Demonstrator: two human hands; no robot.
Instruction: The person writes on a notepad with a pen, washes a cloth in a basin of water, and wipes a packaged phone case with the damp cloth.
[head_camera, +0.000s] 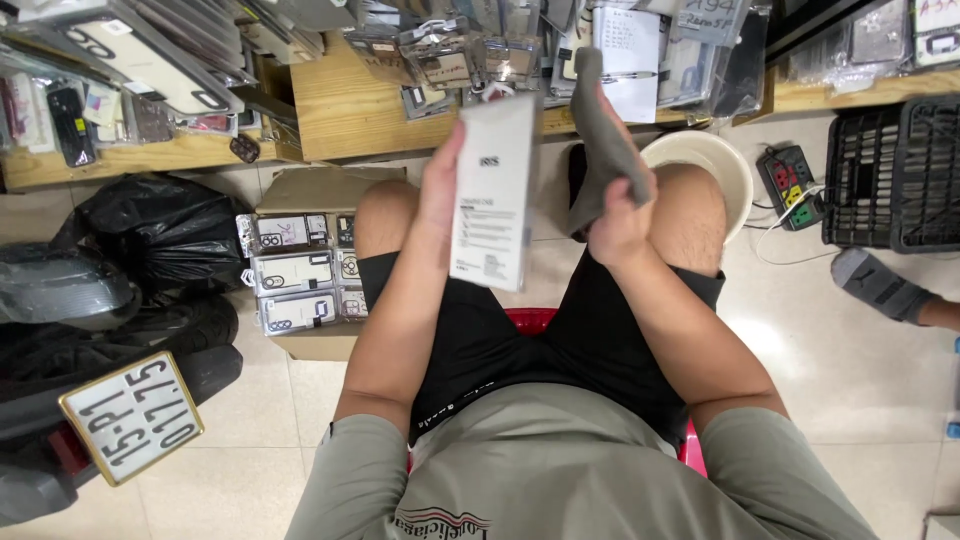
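From the head camera, the left hand (438, 190) clamps a slim white box (493, 190) upright by its edge above the knees, leaving its face exposed, while the right hand (618, 215) grips a grey cloth (603, 135) bunched beside it; a cardboard box (305, 190) of packaged cases waits on the floor.

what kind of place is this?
Probably a phone-accessory shop or its stockroom. Clear-packaged phone cases crowd the wooden shelf, and more fill an open cardboard box on the tiled floor. The seated person's left hand holds a slim white retail box; the right hand grips a grey cloth.
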